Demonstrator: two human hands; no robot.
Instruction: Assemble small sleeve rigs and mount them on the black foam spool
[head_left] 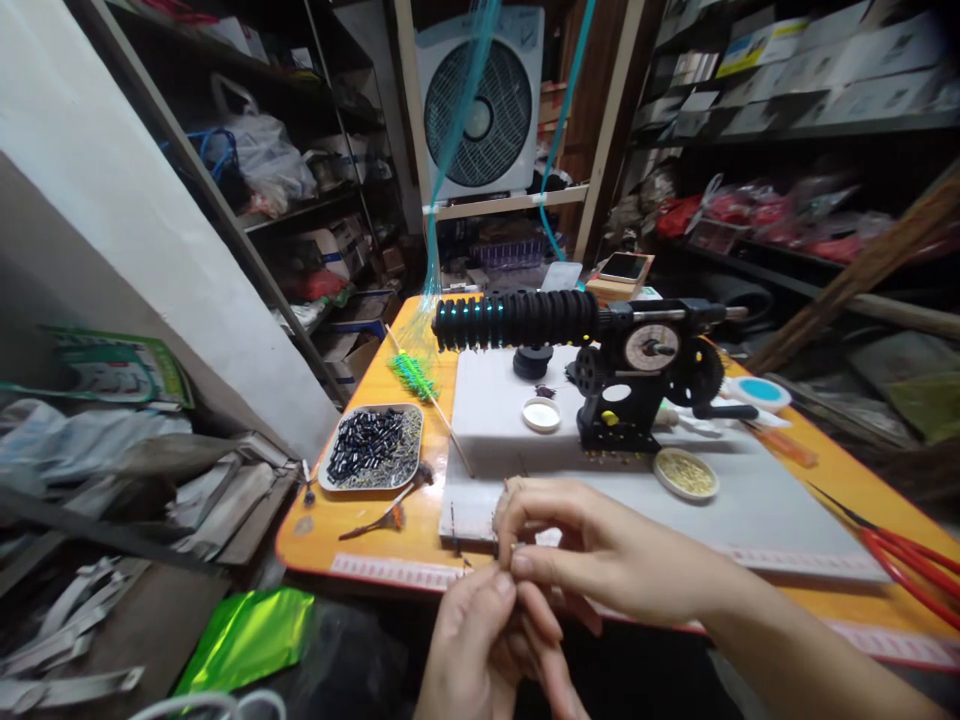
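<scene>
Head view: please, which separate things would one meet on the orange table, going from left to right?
White tray of dark cylindrical pieces, small round white dish, shallow dish of gold-coloured pieces, round container with blue top, red-handled scissors.

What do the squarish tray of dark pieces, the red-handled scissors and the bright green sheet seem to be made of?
The tray looks like thin white plastic, from its smooth, pale rim. The scissors have slim, pointed blades suggesting dark metal; the smooth red handles could be plastic or coated. The green sheet resembles metallic foil or film, given its shiny highlights and creases.
</scene>
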